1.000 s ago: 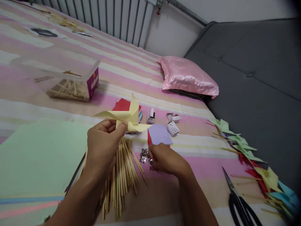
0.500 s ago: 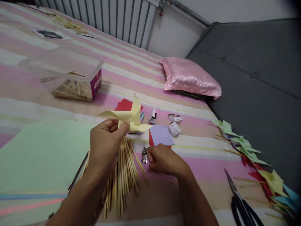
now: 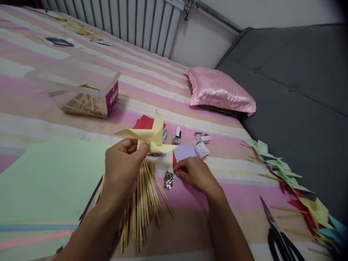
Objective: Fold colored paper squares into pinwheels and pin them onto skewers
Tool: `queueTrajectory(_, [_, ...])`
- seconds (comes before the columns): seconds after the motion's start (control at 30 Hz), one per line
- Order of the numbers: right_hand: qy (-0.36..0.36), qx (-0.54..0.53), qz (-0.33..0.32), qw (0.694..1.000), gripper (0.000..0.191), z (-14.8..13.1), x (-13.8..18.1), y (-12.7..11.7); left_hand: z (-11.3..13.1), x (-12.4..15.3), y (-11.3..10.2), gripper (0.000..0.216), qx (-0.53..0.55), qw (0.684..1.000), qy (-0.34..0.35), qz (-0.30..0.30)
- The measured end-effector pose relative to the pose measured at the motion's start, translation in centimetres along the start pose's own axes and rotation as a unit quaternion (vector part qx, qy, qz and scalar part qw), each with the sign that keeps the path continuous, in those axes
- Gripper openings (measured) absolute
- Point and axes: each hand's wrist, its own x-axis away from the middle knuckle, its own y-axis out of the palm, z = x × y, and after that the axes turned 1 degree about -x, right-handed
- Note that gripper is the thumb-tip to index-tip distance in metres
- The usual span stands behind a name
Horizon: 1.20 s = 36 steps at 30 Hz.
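My left hand is closed on a folded yellow paper pinwheel, pinching its centre and holding it above the bed. Below it lies a bundle of thin wooden sticks. My right hand hovers just right of a small heap of silver pins, its fingertips pinched together near the heap; what they hold is too small to make out. Behind the right hand lie lilac and red paper squares.
A large green paper sheet lies at the left. A clear box of sticks stands behind. Small white cartons, a pink pillow, black scissors and a row of finished pinwheels sit at the right.
My right hand has lifted off the pin heap and moved a little up and right, fingertips now pinched. The left hand keeps the yellow pinwheel still.
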Motion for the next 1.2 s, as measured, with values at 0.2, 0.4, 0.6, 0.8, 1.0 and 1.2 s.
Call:
queueTrajectory(0.2, [0.001,0.004,-0.009,1.0,0.017,0.2,-0.3,0.4,0.0,0.0,0.0,0.011,-0.002,1.0,-0.001,-0.001])
queueTrajectory(0.4, [-0.019,-0.054,0.03,0.998,0.018,0.2,-0.2,-0.2,0.0,0.0,-0.1,0.013,-0.02,1.0,0.007,0.0])
queueTrajectory(0.6, [-0.073,-0.081,0.085,0.99,0.019,-0.7,-1.7,2.0,0.1,0.1,-0.3,0.013,-0.029,1.0,-0.002,-0.008])
queueTrajectory(0.8, [-0.076,-0.09,0.112,0.987,0.02,-0.3,-2.4,3.5,0.0,0.0,-0.3,0.015,-0.025,1.0,-0.006,-0.008])
queueTrajectory(1.0, [-0.06,-0.103,0.113,0.986,0.022,-0.2,-2.0,3.0,0.1,0.1,-0.4,0.015,-0.029,1.0,0.002,-0.011])
queueTrajectory(1.2, [-0.045,-0.052,0.089,0.994,0.025,-0.4,-1.8,2.7,0.1,0.1,-0.4,0.017,-0.017,1.0,-0.001,-0.013])
